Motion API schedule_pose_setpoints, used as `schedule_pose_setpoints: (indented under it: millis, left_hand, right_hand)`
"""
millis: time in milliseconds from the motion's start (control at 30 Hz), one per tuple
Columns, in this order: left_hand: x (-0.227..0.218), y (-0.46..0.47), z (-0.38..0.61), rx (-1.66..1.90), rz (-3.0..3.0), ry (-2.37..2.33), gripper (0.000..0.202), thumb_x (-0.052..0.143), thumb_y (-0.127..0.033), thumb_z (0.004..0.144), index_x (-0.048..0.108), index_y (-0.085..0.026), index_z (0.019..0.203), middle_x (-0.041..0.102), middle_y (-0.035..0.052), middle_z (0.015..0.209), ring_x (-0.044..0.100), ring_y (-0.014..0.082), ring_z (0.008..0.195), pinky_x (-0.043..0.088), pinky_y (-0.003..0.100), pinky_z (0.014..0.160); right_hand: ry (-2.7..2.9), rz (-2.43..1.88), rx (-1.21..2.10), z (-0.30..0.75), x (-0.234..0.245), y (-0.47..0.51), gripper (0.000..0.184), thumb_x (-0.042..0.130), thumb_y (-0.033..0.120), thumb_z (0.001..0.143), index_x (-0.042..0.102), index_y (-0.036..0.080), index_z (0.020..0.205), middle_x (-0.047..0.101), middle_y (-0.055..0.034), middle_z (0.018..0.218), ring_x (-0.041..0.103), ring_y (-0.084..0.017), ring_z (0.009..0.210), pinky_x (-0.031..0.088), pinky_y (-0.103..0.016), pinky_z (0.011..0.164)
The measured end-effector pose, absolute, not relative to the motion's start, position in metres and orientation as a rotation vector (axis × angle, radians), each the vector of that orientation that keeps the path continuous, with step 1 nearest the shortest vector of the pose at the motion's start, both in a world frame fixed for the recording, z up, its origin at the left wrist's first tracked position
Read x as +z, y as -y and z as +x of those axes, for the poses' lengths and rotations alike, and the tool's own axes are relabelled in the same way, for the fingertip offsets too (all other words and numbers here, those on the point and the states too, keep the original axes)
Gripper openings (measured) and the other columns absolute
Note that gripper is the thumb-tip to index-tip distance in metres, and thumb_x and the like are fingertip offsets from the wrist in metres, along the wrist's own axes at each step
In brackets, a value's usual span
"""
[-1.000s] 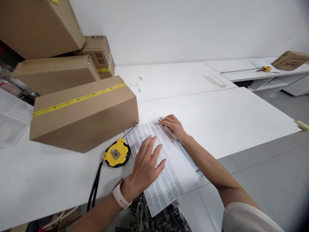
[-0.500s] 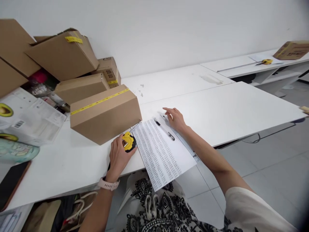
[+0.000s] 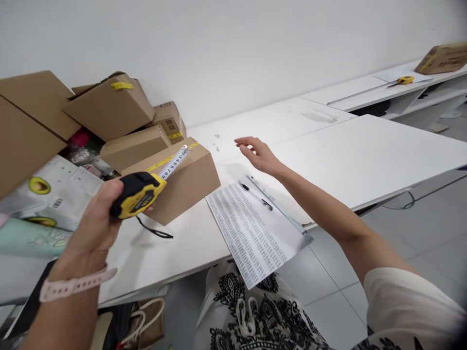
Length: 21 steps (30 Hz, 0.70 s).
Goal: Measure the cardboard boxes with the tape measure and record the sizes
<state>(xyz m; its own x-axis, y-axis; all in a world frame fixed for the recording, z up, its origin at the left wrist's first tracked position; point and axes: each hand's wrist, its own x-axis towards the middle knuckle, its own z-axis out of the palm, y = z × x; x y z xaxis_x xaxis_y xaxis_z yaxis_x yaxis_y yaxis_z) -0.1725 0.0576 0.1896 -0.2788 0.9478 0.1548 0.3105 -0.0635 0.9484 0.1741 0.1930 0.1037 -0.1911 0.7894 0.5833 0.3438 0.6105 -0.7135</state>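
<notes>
My left hand (image 3: 100, 218), with a pink band at the wrist, is wrapped round a yellow and black tape measure (image 3: 136, 197) held up above the table. A short length of its blade (image 3: 175, 163) sticks out toward the upper right, passing in front of a taped cardboard box (image 3: 189, 187). From the case hangs a black strap. My right hand (image 3: 260, 155) hovers over the table beyond the papers, fingers loosely extended and holding nothing. Below it a printed sheet (image 3: 248, 238) overhangs the table's front edge, and a black pen (image 3: 257, 195) lies on it.
More cardboard boxes (image 3: 113, 107) are piled at the left against the wall. Near them are an avocado-print package (image 3: 73, 187) and a mint-green item (image 3: 36, 236). At the far right a second tape measure (image 3: 404, 80) lies beside another box (image 3: 443, 58). Bags sit under the table.
My left hand has lifted the tape measure off the table, up and leftward, and some blade now extends from it. My right hand has risen from beside the papers. The view has shifted slightly.
</notes>
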Motion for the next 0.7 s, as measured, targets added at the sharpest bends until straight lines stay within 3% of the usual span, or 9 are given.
schedule_pose_setpoints:
  millis: [133, 267, 400, 700]
  left_hand:
    - [0.225, -0.079, -0.184, 1.356, 1.154, -1.62, 0.046, 0.05, -0.044, 0.094, 0.064, -0.006, 0.116, 0.07, 0.0035, 0.09, 0.067, 0.0215, 0.086, 0.06, 0.041, 0.068]
    - [0.23, -0.101, -0.189, 1.243, 1.13, -1.552, 0.043, 0.063, -0.045, 0.086, 0.068, -0.012, 0.113, 0.073, 0.0086, 0.099, 0.07, 0.024, 0.082, 0.063, 0.038, 0.059]
    - [0.225, -0.124, -0.185, 1.137, 1.108, -1.473, 0.035, 0.071, -0.044, 0.078, 0.071, -0.017, 0.099, 0.075, 0.0104, 0.093, 0.072, 0.0268, 0.073, 0.062, 0.037, 0.048]
    - [0.224, -0.169, -0.172, 1.033, 1.097, -1.473, 0.036, 0.077, -0.046, 0.073, 0.073, -0.018, 0.094, 0.076, 0.0087, 0.087, 0.072, 0.0246, 0.067, 0.06, 0.033, 0.044]
  right_hand:
    - [1.782, -0.776, 0.822, 0.128, 0.137, -0.217, 0.036, 0.046, 0.042, 0.098, 0.065, 0.02, 0.118, 0.065, -0.01, 0.126, 0.056, -0.023, 0.118, 0.045, -0.043, 0.1]
    - [1.687, -0.828, 1.056, 0.086, 0.15, -0.243, 0.031, 0.045, 0.034, 0.097, 0.065, 0.018, 0.115, 0.064, -0.0102, 0.127, 0.055, -0.022, 0.119, 0.043, -0.043, 0.103]
    - [1.558, -0.958, 1.212, 0.062, 0.148, -0.264, 0.026, 0.046, 0.027, 0.094, 0.065, 0.019, 0.109, 0.063, -0.0105, 0.126, 0.056, -0.021, 0.114, 0.045, -0.041, 0.1]
    - [1.506, -1.044, 1.283, 0.044, 0.144, -0.287, 0.02, 0.051, 0.023, 0.091, 0.067, 0.019, 0.101, 0.066, -0.0091, 0.117, 0.059, -0.02, 0.105, 0.046, -0.039, 0.097]
